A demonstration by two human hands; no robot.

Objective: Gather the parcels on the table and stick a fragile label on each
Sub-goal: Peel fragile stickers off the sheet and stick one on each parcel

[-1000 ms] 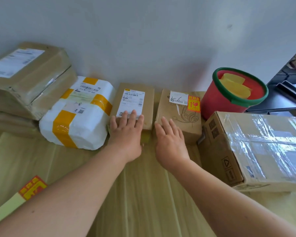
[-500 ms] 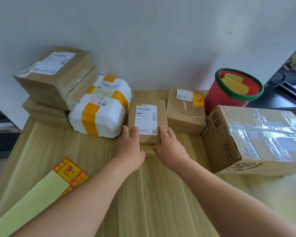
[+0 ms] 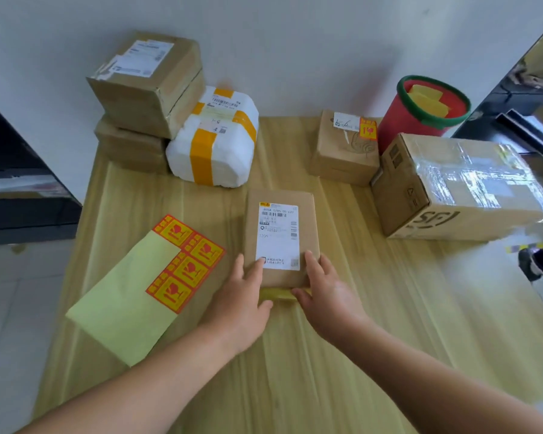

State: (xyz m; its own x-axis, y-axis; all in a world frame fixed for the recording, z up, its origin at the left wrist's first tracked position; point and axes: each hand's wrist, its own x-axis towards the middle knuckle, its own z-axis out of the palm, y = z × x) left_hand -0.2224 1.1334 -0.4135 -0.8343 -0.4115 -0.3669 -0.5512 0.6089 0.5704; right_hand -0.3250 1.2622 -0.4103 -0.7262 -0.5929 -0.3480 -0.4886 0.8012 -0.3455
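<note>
Centrally, on the pale wood-grain table (image 3: pixel 389 308): flat rectangular brown-paper parcel (image 3: pixel 279 239), long axis near to far, white barcode slip face up, "1205" legible. Pressed at its near corners by left hand (image 3: pixel 242 302) and right hand (image 3: pixel 326 296), fingers nearly straight on top, thumbs at the near end. Just left, yellow-green backing sheet (image 3: pixel 123 308) with four red-and-yellow fragile labels (image 3: pixel 185 264). Far right, glossy taped carton (image 3: pixel 461 189) printed "SF".
</note>
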